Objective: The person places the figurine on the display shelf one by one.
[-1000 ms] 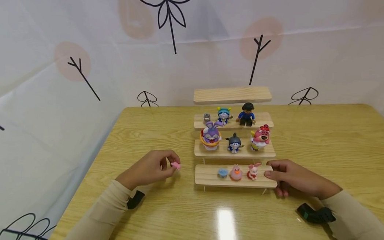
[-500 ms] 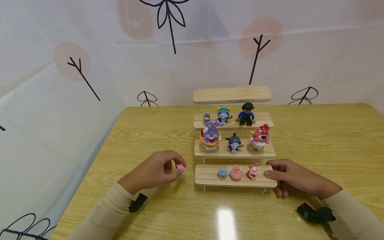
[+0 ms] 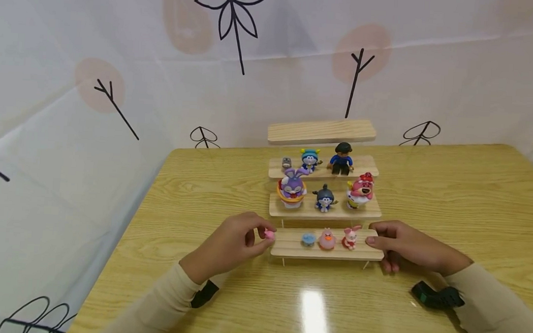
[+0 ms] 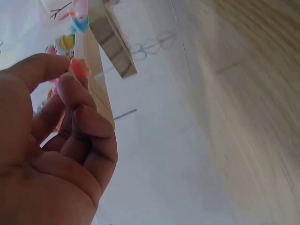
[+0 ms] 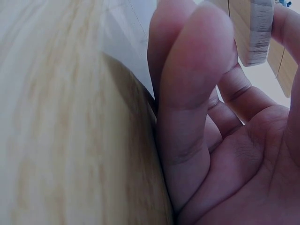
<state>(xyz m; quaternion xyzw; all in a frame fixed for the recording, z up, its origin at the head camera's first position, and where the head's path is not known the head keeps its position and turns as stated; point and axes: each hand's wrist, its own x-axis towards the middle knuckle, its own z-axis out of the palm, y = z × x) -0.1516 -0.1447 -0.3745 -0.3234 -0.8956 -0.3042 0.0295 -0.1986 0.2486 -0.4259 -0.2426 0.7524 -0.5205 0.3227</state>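
My left hand [image 3: 231,246] pinches a tiny pink figurine [image 3: 269,234] between thumb and fingertips, at the left end of the lowest step of a wooden tiered display stand [image 3: 284,247]. In the left wrist view the pink figurine [image 4: 80,68] pokes out past the fingertips, partly covered. On that step stand a small light-blue piece [image 3: 308,239], a pink duck figurine [image 3: 327,239] and a pink piglet figurine [image 3: 350,238]. My right hand [image 3: 413,247] grips the step's right end, thumb on top. In the right wrist view the board's end [image 5: 258,42] sits between thumb and fingers.
Higher steps carry a purple rabbit figurine [image 3: 292,188], a dark-hatted figurine [image 3: 324,199], a pink bear figurine [image 3: 360,191], a teal-hatted figurine [image 3: 309,160], a figure in blue [image 3: 341,159] and a small grey piece [image 3: 287,163]. A patterned cloth [image 3: 300,61] hangs behind the wooden table [image 3: 466,199].
My left hand has moved right with the pink figurine, from beside the stand to the left end of its lowest step. The right hand has kept its grip in place.
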